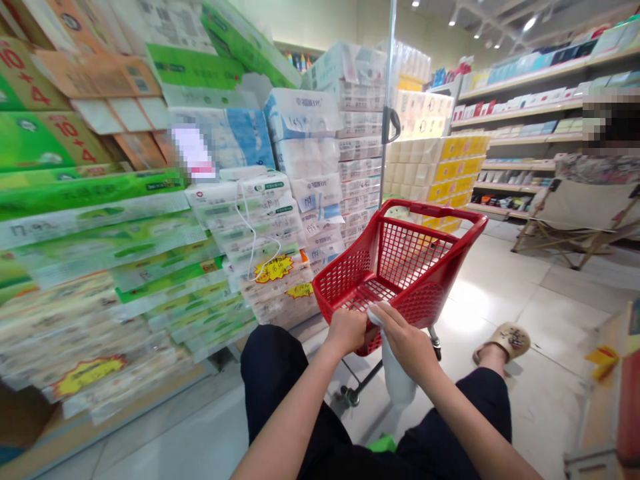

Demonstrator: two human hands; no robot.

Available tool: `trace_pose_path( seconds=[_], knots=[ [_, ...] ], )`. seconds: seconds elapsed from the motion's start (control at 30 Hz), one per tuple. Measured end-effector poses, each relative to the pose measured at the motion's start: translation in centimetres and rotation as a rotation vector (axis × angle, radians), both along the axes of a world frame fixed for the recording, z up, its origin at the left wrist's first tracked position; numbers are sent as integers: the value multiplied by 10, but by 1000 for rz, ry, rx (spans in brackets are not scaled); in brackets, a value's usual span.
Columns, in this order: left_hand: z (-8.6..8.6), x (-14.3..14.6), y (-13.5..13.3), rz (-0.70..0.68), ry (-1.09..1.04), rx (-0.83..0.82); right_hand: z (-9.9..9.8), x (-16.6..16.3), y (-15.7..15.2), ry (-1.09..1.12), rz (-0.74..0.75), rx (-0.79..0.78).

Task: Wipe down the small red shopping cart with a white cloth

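Observation:
A red plastic shopping cart point(423, 293) on a metal wheeled frame stands between my spread knees, its basket of open latticework. My left hand point(347, 330) is closed over the near edge of the basket. Just to its right, my right hand point(406, 337) has a white cloth point(399, 375) pressed under its fingers against the same edge. The cloth hangs down beside the cart, and part of it shows above the fingers. Both sets of fingertips are partly hidden.
Stacked tissue packs point(265, 207) line the left, with a phone point(193, 150) and white cable before them. A metal pole point(387, 80) rises behind the cart. Right are shelves point(525, 100), a person by a folding chair point(585, 207), and a low wooden edge point(595, 393).

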State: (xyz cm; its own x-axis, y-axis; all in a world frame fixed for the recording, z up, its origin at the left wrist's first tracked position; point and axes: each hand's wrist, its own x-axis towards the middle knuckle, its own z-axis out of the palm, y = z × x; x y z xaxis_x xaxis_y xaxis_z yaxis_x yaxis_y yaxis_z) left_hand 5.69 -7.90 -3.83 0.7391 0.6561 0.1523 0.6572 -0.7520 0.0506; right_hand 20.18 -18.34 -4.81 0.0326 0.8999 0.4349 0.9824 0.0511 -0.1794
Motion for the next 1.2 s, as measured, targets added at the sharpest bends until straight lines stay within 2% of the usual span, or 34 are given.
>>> trace_pose_path(
  seconds=[0.1, 0.23, 0.3, 0.4, 0.53, 0.63, 0.73, 0.87, 0.93, 1.03, 1.2],
  knots=[
    [-1, 3, -2, -11, -19, 4, 5, 25, 3, 2, -12, 2],
    [-1, 12, -10, -7, -62, -3, 14, 72, 16, 73, -164, 34],
    [-2, 17, -14, 4, -66, -5, 15, 82, 19, 91, -213, 39],
    [-3, 22, -20, 12, -71, -4, 11, 73, 16, 109, -209, 38],
    [-4, 25, -23, 10, -86, -20, 3, 41, 1, 100, -104, 41],
    [-5, 24, -22, 32, -90, -35, 3, 31, -4, 76, -63, 26],
    [-3, 15, -17, -27, -106, -38, 7, 41, 1, 64, -65, 13],
    [3, -2, -8, -239, -172, -45, 11, 68, 15, 104, -126, 41],
    [5, -9, -5, -300, -202, -21, 12, 73, 18, 120, -154, 46],
    [3, -13, -5, -242, -208, 34, 11, 63, 15, 117, -159, 38],
    [-5, -9, -7, -171, -185, 40, 4, 15, -5, 83, -62, 22]
  ],
)
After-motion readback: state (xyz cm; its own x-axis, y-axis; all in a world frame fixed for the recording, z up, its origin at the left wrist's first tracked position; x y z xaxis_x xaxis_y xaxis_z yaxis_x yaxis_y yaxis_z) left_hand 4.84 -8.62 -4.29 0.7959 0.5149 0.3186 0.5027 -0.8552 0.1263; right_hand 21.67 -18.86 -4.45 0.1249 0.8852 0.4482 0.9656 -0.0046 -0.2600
